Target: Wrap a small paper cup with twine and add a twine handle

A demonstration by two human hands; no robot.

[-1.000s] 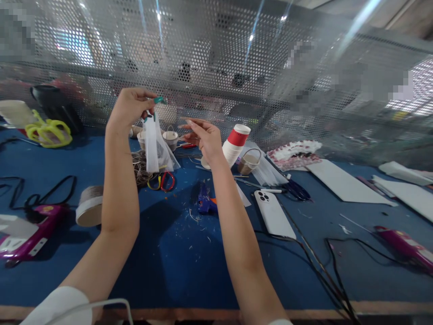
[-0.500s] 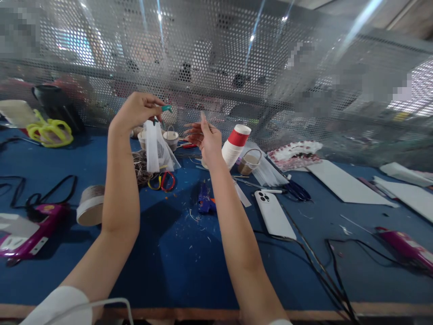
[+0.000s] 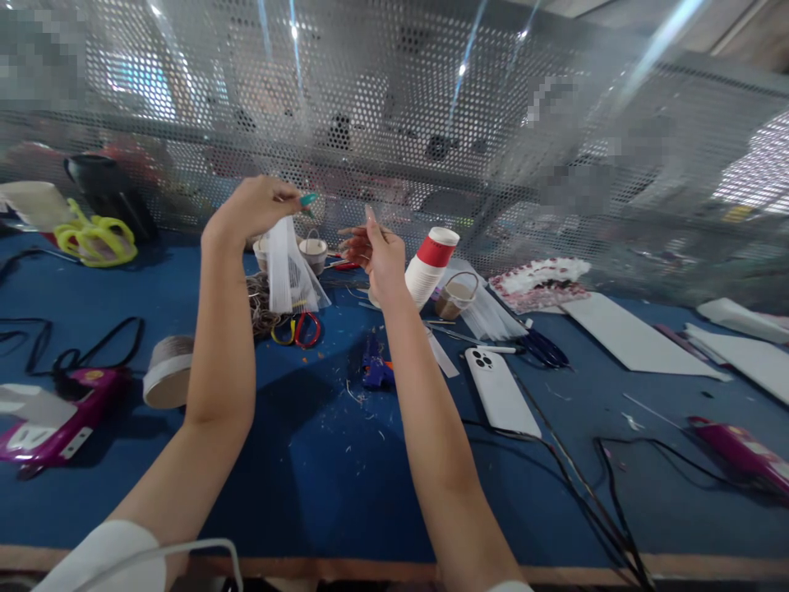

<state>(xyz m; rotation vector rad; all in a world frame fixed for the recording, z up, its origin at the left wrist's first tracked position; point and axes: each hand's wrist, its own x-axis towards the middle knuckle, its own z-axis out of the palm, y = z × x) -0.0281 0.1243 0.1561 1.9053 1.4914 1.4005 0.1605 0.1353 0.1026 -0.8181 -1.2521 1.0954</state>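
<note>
My left hand (image 3: 262, 204) is raised over the back of the table, its fingers pinched on a small teal-green piece (image 3: 307, 200) whose kind I cannot make out. Just below that hand hang or stand thin white strips (image 3: 281, 275). My right hand (image 3: 383, 259) is up to the right of it, thumb raised and fingers apart, with nothing visible in it. It is nearest to the stack of white paper cups (image 3: 425, 275) with a red band. Between the forearms lie red-and-yellow-handled scissors (image 3: 306, 330) and a blue glue gun (image 3: 375, 370), partly behind my right forearm.
A perforated metal screen (image 3: 394, 123) stands behind the blue table (image 3: 345, 501). A twine-wrapped cup (image 3: 169, 372) and purple tool (image 3: 74, 419) are at left. A small basket (image 3: 454, 298), white phone (image 3: 500, 390), cables and white boards (image 3: 641, 333) are at right.
My left hand has dipped slightly and turned, still pinching the teal-green piece, which now sits at a different angle. My right hand is almost unchanged.
</note>
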